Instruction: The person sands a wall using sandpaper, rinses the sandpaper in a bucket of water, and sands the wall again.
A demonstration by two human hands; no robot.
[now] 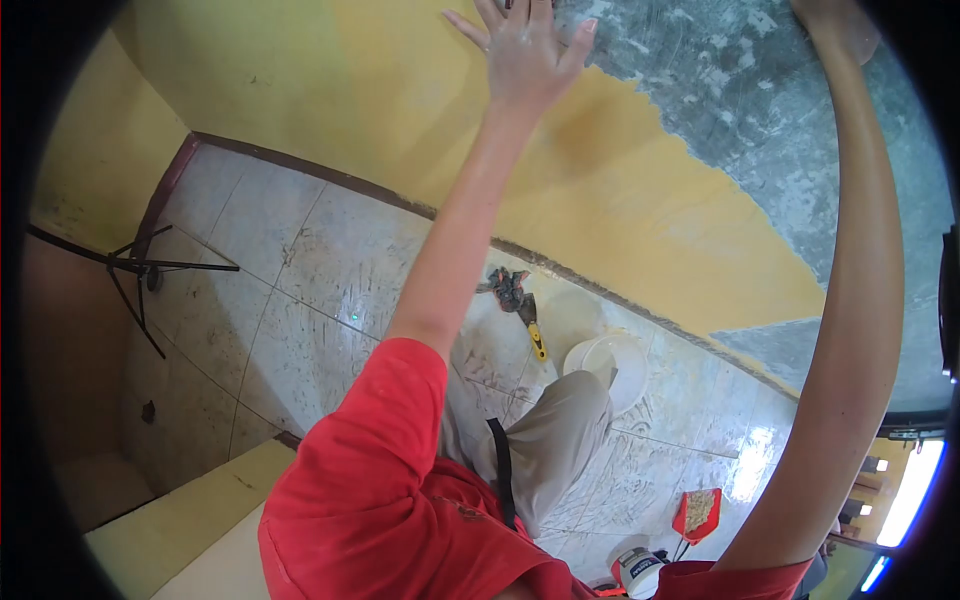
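My left hand (525, 50) is raised to the wall with its fingers spread. It lies flat on or close to the yellow paint (390, 70), beside the ragged edge of a grey patch (730, 110); I cannot tell whether it presses on it. The frame's top cuts off its fingertips. Farther right, my right hand (845, 28) is up against the grey area. Its fingers are out of view, so whatever it may hold is hidden.
On the dirty tiles (330, 250) lie a scraper (537, 335) with a yellow handle and a crumpled dark rag (508, 288). A white bucket (632, 370) stands by my knee. Behind are a red dustpan (697, 515) and a white tub (640, 573). Thin black stand legs (130, 264) are at left.
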